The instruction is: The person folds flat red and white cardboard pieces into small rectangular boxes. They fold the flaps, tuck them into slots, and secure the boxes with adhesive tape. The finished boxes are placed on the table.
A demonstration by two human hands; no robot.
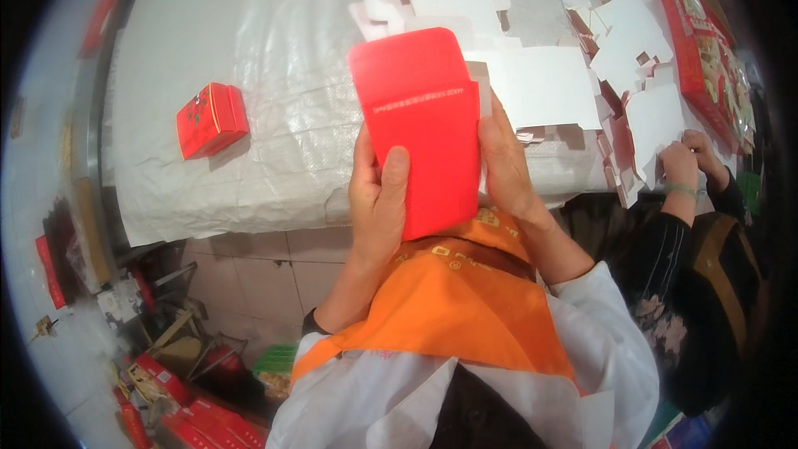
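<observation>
Upright in front of my body, above the table's near edge, is a red cardboard box (428,141) with a rounded flap standing up at its top. A pale side flap shows at its upper right. My left hand (378,195) grips its left side, the thumb pressed on the red face and the fingers hidden behind. My right hand (505,158) closes on the right edge, its fingers partly hidden by the box. To the left on the table stands a small closed red box (212,120) with a dark printed design.
Unfolded white carton blanks (549,87) lie behind and right of my hands on the sheet-covered table (249,191). A co-worker's hands (686,165) touch blanks at the right. Red packages (706,58) line the far right edge. More red boxes (208,424) sit low at left.
</observation>
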